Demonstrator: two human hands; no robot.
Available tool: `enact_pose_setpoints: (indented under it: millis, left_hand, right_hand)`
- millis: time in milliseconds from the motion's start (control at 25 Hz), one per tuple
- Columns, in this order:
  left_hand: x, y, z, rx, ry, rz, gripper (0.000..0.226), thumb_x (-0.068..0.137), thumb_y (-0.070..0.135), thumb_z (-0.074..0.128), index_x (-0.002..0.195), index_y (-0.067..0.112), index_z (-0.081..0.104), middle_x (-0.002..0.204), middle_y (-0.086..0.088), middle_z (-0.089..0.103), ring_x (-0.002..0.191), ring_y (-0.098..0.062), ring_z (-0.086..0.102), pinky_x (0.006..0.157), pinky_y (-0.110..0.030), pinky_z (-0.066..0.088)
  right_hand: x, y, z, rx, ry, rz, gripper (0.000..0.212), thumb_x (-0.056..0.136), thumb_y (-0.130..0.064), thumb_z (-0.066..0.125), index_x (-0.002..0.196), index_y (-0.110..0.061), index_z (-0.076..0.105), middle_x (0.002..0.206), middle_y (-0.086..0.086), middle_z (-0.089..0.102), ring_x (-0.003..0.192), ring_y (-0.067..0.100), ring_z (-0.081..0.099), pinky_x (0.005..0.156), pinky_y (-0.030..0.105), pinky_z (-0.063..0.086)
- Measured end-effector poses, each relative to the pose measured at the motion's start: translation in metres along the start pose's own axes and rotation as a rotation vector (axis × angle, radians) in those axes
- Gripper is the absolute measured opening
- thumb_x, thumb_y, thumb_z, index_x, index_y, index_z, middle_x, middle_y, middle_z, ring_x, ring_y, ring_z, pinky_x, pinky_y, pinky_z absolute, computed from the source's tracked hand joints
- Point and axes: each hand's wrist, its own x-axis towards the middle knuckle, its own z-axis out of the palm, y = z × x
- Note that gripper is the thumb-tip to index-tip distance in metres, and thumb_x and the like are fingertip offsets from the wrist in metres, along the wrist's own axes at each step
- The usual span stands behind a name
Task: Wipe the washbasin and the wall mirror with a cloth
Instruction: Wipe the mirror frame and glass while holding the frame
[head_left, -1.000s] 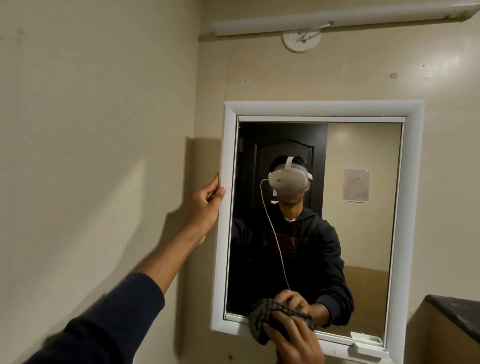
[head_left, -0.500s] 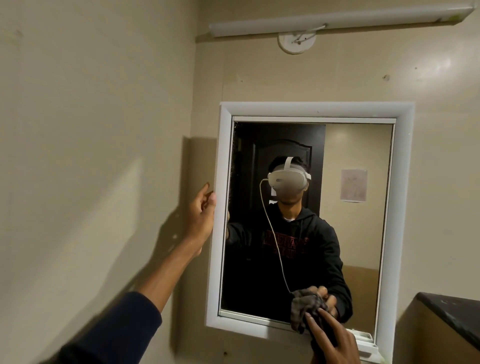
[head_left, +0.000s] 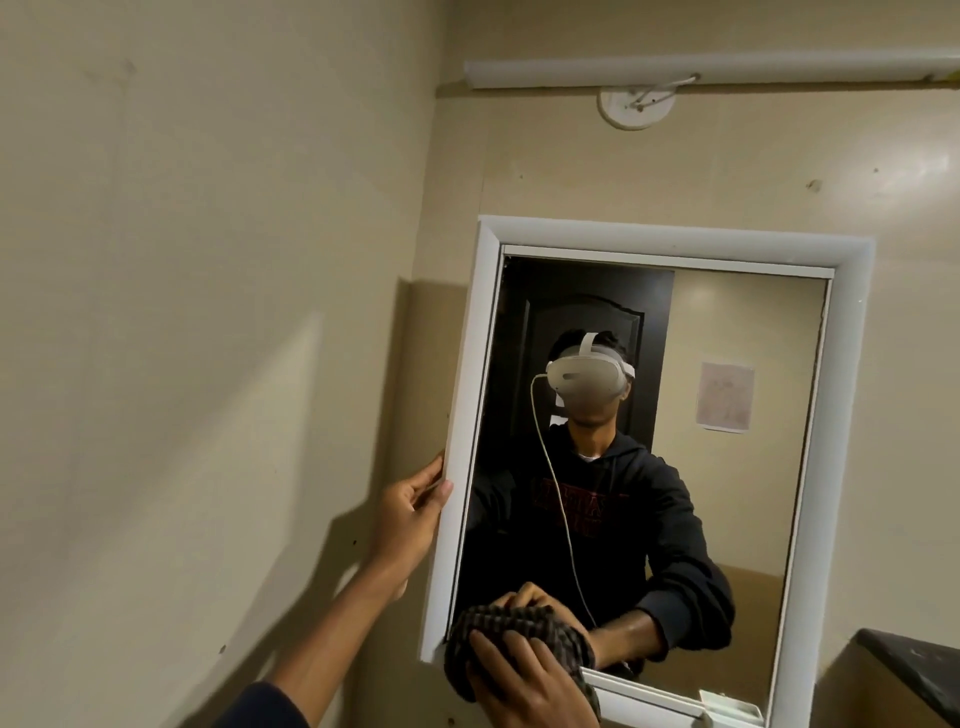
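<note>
- The wall mirror (head_left: 649, 467), in its white frame (head_left: 462, 441), hung on a beige wall (head_left: 208, 312) under a tube light (head_left: 701, 70).
- The left hand (head_left: 410, 519) gripped the frame's left edge, thumb on the front and fingers curled behind.
- The right hand (head_left: 524, 680) lay spread and flat on a dark checked cloth (head_left: 498, 623), pressing it against the mirror's lower left corner; that grip was open-palmed, not closed around the cloth.
- A dark counter (head_left: 914, 665) edge showed at the lower right.
- The washbasin was out of view.
</note>
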Motion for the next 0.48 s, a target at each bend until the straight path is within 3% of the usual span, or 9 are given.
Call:
enact_pose_setpoints:
  millis: [40, 80, 160, 200, 240, 360, 480]
  left_hand:
    - [0.002, -0.003, -0.001, -0.013, -0.008, -0.004, 0.045, 0.091, 0.01, 0.062, 0.135, 0.007, 0.053, 0.13, -0.001, 0.062, 0.12, -0.009, 0.059, 0.091, -0.004, 0.045]
    - [0.003, -0.005, -0.003, -0.032, -0.014, -0.018, 0.045, 0.09, 0.012, 0.063, 0.134, 0.009, 0.053, 0.131, -0.001, 0.062, 0.121, -0.01, 0.059, 0.097, -0.011, 0.046]
    - [0.007, -0.009, -0.006, -0.096, -0.029, -0.073, 0.044, 0.09, 0.013, 0.064, 0.133, 0.013, 0.055, 0.13, 0.001, 0.064, 0.122, -0.011, 0.059, 0.106, -0.027, 0.046]
    - [0.009, -0.011, -0.007, -0.12, -0.043, -0.101, 0.043, 0.09, 0.013, 0.064, 0.132, 0.015, 0.056, 0.126, 0.004, 0.066, 0.12, -0.011, 0.06, 0.105, -0.03, 0.047]
    - [0.01, -0.012, -0.007, -0.14, -0.058, -0.126, 0.041, 0.09, 0.012, 0.063, 0.131, 0.016, 0.057, 0.121, 0.008, 0.068, 0.116, -0.008, 0.062, 0.101, -0.026, 0.049]
    - [0.011, -0.012, -0.009, -0.183, -0.091, -0.171, 0.039, 0.093, 0.01, 0.058, 0.132, 0.014, 0.056, 0.118, 0.01, 0.067, 0.094, 0.007, 0.063, 0.079, -0.009, 0.051]
    - [0.012, -0.016, -0.011, -0.141, -0.12, -0.157, 0.042, 0.092, 0.005, 0.058, 0.133, 0.015, 0.056, 0.124, 0.009, 0.067, 0.095, 0.01, 0.064, 0.079, -0.007, 0.05]
  right_hand:
    - [-0.001, 0.016, 0.007, 0.271, -0.011, -0.027, 0.022, 0.1, -0.025, 0.049, 0.117, -0.026, 0.063, 0.122, -0.009, 0.064, 0.118, 0.015, 0.058, 0.094, 0.037, 0.047]
    - [-0.002, 0.017, 0.012, 0.234, -0.03, -0.12, 0.022, 0.1, -0.022, 0.05, 0.118, -0.023, 0.063, 0.126, -0.009, 0.062, 0.114, 0.019, 0.06, 0.093, 0.038, 0.049]
    - [-0.002, -0.012, -0.008, -0.393, -0.036, -0.17, 0.024, 0.102, -0.024, 0.042, 0.115, -0.026, 0.062, 0.133, -0.014, 0.055, 0.099, 0.018, 0.062, 0.078, 0.033, 0.053]
    - [0.006, -0.024, -0.012, -0.508, -0.205, -0.192, 0.025, 0.101, -0.023, 0.042, 0.113, -0.025, 0.064, 0.132, -0.01, 0.056, 0.093, 0.021, 0.061, 0.072, 0.032, 0.053]
    - [0.029, -0.029, -0.026, -0.51, -0.233, -0.078, 0.026, 0.096, -0.02, 0.046, 0.111, -0.022, 0.067, 0.129, -0.002, 0.06, 0.092, 0.025, 0.06, 0.071, 0.034, 0.052]
    - [0.119, 0.003, -0.069, -0.546, -0.038, 0.031, 0.032, 0.084, -0.016, 0.055, 0.112, -0.018, 0.07, 0.125, 0.006, 0.063, 0.1, 0.031, 0.052, 0.08, 0.042, 0.048]
    - [0.205, 0.035, -0.1, -0.611, -0.03, 0.164, 0.041, 0.075, -0.007, 0.071, 0.115, -0.018, 0.068, 0.126, 0.007, 0.061, 0.102, 0.035, 0.054, 0.08, 0.049, 0.051]
